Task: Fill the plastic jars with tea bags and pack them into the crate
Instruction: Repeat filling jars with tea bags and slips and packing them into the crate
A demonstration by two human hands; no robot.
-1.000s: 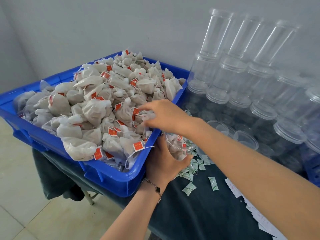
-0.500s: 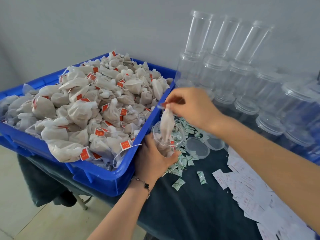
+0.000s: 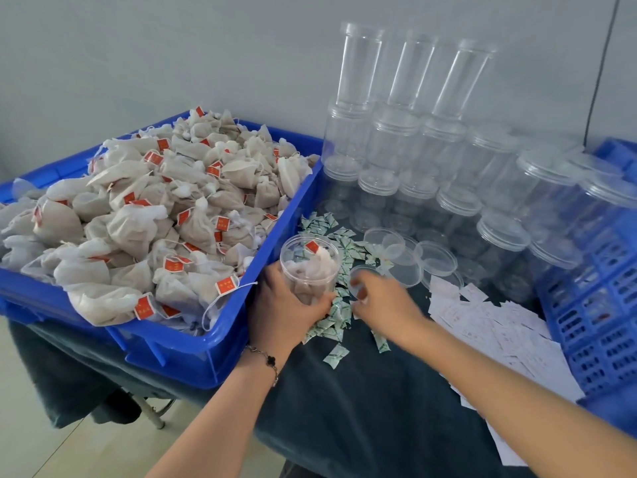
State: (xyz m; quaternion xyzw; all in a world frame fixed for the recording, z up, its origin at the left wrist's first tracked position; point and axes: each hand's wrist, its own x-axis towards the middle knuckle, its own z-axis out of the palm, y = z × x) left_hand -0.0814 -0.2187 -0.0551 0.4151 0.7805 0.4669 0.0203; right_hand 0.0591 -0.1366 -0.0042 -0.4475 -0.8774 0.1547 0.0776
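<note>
Two hands at the bin's edge: left hand (image 3: 286,305) grips the jar (image 3: 309,267), right hand (image 3: 386,301) pinches a lid (image 3: 360,281) over the sachets (image 3: 336,313)

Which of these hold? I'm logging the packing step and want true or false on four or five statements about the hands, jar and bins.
1. The left hand grips an open jar with tea bags in it. True.
2. The jar already has its lid on. False: its mouth is open.
3. The right hand is over the sachets and touches a clear lid. True.
4. The blue bin of tea bags is on the person's right. False: it is on their left.
5. Stacked empty jars stand by the wall. True.
</note>
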